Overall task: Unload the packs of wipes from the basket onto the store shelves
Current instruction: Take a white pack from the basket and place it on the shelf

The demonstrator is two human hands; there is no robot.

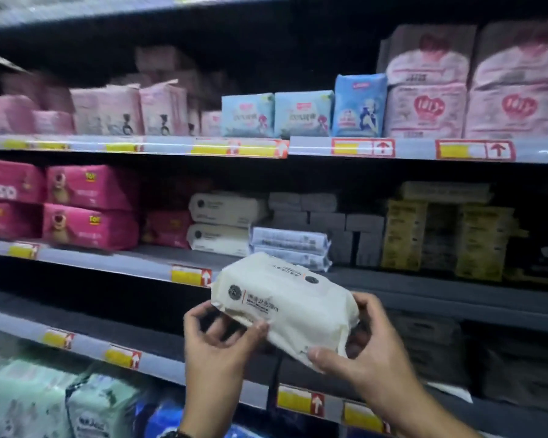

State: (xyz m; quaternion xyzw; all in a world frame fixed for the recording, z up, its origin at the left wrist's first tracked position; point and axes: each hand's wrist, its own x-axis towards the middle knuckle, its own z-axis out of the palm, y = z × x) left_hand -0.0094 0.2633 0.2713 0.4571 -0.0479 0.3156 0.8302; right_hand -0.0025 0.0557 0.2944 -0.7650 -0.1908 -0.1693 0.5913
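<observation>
A cream-white pack of wipes (288, 303) is shown held in the air at lower centre of the frame, tilted with its left end higher, in front of the rim of the middle shelf (114, 262). Its left end is pinched between the thumb and curled fingers of the left hand (219, 346). Its right end is gripped by the right hand (372, 349), with the thumb laid on the near lower corner and the fingers curled round behind. Two matching cream packs (223, 224) are seen stacked on the middle shelf, above and left of the held pack. A stack of pale flat packs (290, 251) lies just to their right, and pink bear-printed packs (89, 205) are piled at centre left. Yellow price labels (190, 275) are fixed along the shelf rims. Light-blue packs (301, 113) are ranged at upper centre, on the shelf above.
</observation>
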